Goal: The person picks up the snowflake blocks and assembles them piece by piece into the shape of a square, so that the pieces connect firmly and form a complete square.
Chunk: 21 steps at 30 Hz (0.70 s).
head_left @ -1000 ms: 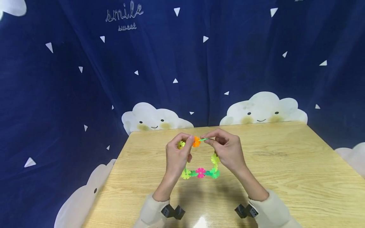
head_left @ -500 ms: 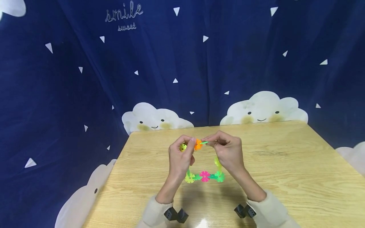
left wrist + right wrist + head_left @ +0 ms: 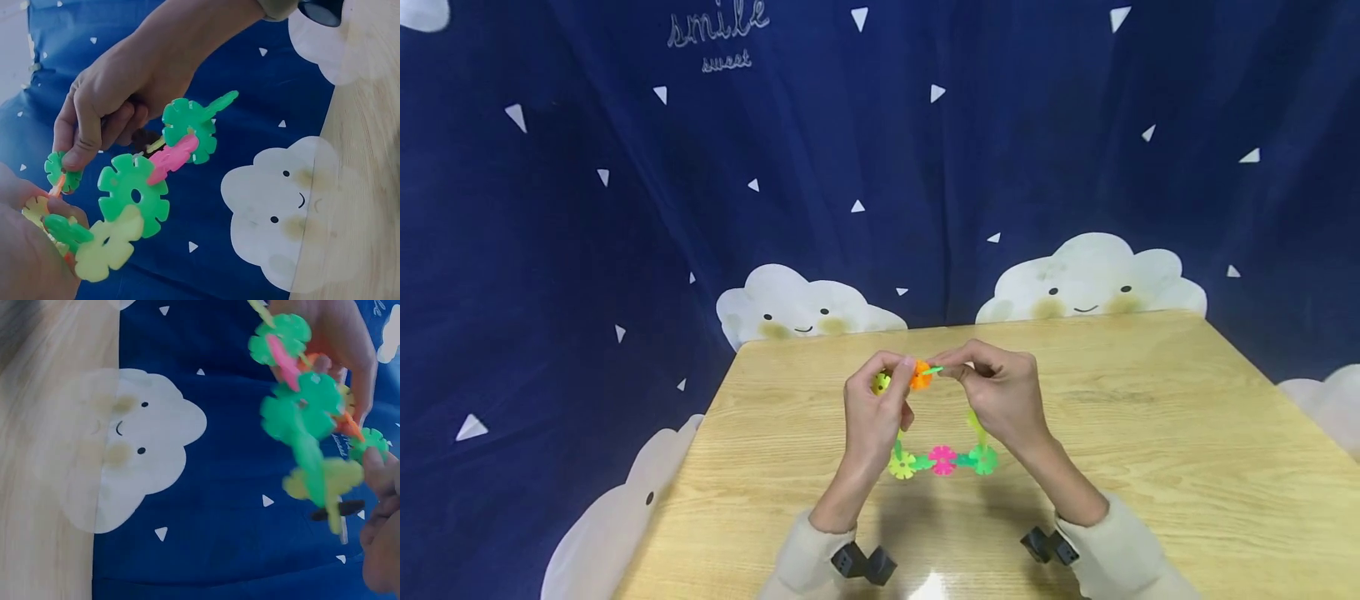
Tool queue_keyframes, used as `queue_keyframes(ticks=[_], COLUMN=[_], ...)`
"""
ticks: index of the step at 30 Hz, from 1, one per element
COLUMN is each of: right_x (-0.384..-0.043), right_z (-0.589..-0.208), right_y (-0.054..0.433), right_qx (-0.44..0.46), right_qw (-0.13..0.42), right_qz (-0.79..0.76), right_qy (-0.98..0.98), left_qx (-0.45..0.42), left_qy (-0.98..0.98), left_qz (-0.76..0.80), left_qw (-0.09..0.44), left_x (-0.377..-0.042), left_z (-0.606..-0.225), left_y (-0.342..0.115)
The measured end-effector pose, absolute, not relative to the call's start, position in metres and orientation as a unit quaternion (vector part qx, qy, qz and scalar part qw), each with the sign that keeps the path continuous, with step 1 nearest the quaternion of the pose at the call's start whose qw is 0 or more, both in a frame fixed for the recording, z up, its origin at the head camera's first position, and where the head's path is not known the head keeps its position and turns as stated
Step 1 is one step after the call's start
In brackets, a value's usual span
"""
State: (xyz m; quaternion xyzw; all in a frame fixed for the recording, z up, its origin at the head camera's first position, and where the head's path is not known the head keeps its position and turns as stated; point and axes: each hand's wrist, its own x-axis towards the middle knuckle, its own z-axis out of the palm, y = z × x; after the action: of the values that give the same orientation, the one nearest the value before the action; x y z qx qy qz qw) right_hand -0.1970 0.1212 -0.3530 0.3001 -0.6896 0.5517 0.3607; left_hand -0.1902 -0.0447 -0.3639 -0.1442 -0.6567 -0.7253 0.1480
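Slotted plastic flower discs are joined into a chain that hangs as a loop between both hands over the table. My left hand [image 3: 874, 408] grips one end, beside a yellow disc [image 3: 881, 383] and an orange disc [image 3: 921, 377]. Between thumb and index finger, my right hand [image 3: 1003, 390] pinches a green disc [image 3: 62, 172], which meets the orange one edge-on. The loop's lower side shows a yellow-green disc [image 3: 902, 465], a pink disc [image 3: 942, 460] and a green end disc [image 3: 983, 459]. A dark disc [image 3: 337, 510] shows in the right wrist view. Fingers hide part of the chain.
A light wooden table [image 3: 1150, 433] lies under the hands. Behind it hangs a dark blue curtain [image 3: 820, 150] printed with clouds and white triangles. Black wrist cameras [image 3: 863, 563] sit at both beige cuffs.
The left hand and the loop's lower side have shifted slightly to the right in the head view. Both hands keep their hold on the orange and green discs.
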Motion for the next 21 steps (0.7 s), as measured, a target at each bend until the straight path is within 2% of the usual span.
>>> queue_keyframes(ticks=[7, 13, 21], right_x=[-0.195, -0.193, -0.197], right_z=[-0.347, -0.35, -0.363], right_y=[0.138, 0.156, 0.163], right_qx=[0.296, 0.219, 0.141], right_qw=[0.352, 0.337, 0.259], right_qz=[0.519, 0.605, 0.663], right_qy=[-0.721, -0.687, -0.688], left_qx=[-0.156, -0.15, -0.14], left_qy=[-0.642, -0.624, -0.609], left_qz=[-0.735, -0.752, -0.764], left_qw=[0.153, 0.148, 0.159], left_x=[-0.192, -0.191, -0.194], left_z=[-0.361, -0.359, -0.356], left_y=[-0.047, -0.049, -0.052])
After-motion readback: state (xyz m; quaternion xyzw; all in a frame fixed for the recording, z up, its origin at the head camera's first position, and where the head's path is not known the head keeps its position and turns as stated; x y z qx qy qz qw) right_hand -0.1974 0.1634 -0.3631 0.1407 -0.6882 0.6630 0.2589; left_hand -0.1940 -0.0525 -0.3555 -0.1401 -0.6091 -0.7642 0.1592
